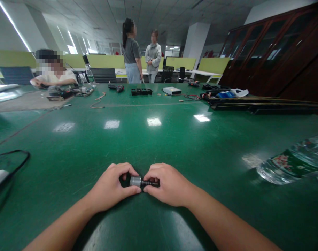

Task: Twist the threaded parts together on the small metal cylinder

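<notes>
Close to the near side of the green table (153, 146), a small silver metal cylinder (135, 181) lies sideways between my hands. A dark ridged shaft (146, 183) sticks out of its right end. My left hand (108, 188) pinches the cylinder between thumb and fingers. The thumb and fingers of my right hand (170, 184) close around the shaft. Its far end is partly covered by that hand. Whether the two parts are one piece or separate, I cannot tell.
A large water bottle (292, 162) lies at right; a black cable (25, 157) curls at left. Across the far side are a power drill (117, 88), a black bracket (141, 91), a white box (171, 91) and dark strips (253, 104). One person sits at left; two stand behind.
</notes>
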{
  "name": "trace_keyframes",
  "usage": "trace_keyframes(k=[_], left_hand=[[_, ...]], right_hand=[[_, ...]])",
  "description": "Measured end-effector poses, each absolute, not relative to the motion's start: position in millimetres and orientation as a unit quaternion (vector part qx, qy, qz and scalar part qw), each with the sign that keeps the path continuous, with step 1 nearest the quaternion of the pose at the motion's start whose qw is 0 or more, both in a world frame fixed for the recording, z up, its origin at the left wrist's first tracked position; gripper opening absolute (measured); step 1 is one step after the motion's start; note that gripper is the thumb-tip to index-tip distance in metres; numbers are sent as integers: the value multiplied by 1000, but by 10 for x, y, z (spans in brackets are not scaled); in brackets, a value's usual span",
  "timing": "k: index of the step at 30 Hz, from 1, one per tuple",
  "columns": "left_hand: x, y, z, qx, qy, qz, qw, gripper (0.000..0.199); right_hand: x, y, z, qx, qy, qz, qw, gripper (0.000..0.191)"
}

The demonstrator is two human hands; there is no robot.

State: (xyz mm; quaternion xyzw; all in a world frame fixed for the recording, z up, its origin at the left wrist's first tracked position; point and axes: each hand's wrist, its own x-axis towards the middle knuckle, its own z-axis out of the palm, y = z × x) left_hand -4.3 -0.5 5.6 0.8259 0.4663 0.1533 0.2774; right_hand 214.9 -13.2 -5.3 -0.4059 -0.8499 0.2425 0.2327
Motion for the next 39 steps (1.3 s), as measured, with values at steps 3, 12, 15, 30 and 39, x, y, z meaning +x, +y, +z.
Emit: trace_keyframes(k=[3, 12, 15, 30, 39], left_hand=[[-45, 3, 51, 827, 466, 154, 276, 24], [-50, 11, 43, 828, 462, 156, 277, 24], [-58, 13, 35, 830, 458, 159, 276, 25], [-62, 9, 45, 831, 462, 149, 271, 25], [-64, 18, 29, 832, 458, 154, 271, 26]], right_hand=[[2152, -132, -49, -404, -851, 238, 237, 10], [2182, -128, -51, -405, -861, 213, 221, 9], [2204, -131, -39, -404, -871, 189, 205, 10], [2591, -63, 152, -481, -835, 229, 140, 7], [2471, -93, 139, -454, -838, 254, 163, 14]])
